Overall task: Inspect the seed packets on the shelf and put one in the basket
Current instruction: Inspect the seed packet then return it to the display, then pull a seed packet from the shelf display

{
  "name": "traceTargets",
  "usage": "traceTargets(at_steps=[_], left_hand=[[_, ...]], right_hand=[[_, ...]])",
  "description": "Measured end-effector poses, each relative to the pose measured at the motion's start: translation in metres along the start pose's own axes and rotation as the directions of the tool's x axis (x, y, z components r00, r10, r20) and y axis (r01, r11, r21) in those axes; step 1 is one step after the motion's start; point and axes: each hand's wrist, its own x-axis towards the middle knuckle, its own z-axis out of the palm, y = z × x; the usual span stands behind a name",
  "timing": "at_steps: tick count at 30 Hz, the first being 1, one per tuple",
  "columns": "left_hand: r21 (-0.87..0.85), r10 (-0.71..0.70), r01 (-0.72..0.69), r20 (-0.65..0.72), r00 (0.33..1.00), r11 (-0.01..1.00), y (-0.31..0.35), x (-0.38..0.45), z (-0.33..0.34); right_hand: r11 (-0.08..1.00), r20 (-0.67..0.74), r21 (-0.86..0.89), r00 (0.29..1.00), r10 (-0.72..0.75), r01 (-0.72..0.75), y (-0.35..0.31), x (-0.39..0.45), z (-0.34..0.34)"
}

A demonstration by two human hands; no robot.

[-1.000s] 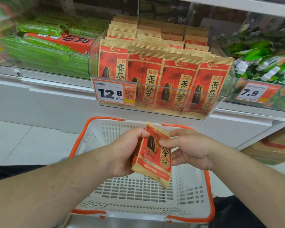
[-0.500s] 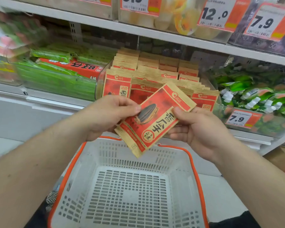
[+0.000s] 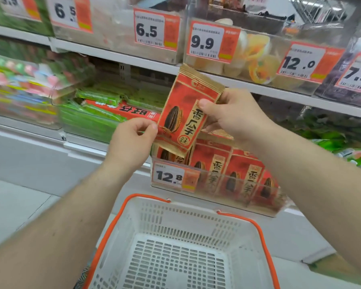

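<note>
Head view: my right hand (image 3: 233, 117) pinches the seed packet (image 3: 186, 113) mid-frame by its right edge, thumb on front; my left hand (image 3: 131, 140) pinches its lower-left corner. Packet's long axis runs near upright, tilted right. Basket (image 3: 113, 222) sits directly below at frame bottom, so I'd judge a straight drop; right hand has the fuller grip.

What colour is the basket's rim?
Orange, on a white basket; the head view shows it.
</note>
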Motion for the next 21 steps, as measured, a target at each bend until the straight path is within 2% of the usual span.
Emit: traceTargets(at_steps=[5, 8, 14, 18, 21], left_hand=[[0.132, 0.027, -0.031, 0.033, 0.999, 0.991, 0.000, 0.001, 0.003], [0.231, 0.026, -0.038, 0.052, 0.998, 0.972, -0.002, 0.001, 0.007], [0.173, 0.069, -0.069, 0.001, 0.998, 0.982, 0.003, 0.000, 0.012], [0.108, 0.047, -0.045, -0.022, 0.999, 0.993, 0.002, -0.001, 0.014], [0.191, 0.079, -0.073, -0.022, 0.997, 0.979, 0.001, 0.000, 0.016]], right_hand=[[0.986, -0.027, -0.154, 0.997, -0.070, 0.065, 0.002, 0.012, -0.006], [0.966, 0.002, -0.243, 0.996, -0.091, 0.089, 0.005, 0.013, -0.003], [0.871, 0.202, -0.489, 0.977, 0.066, 0.042, 0.010, 0.012, 0.012], [0.872, 0.113, -0.481, 0.993, -0.038, 0.088, 0.003, 0.017, 0.013], [0.824, 0.197, -0.554, 0.980, -0.008, 0.118, 0.001, 0.021, 0.017]])
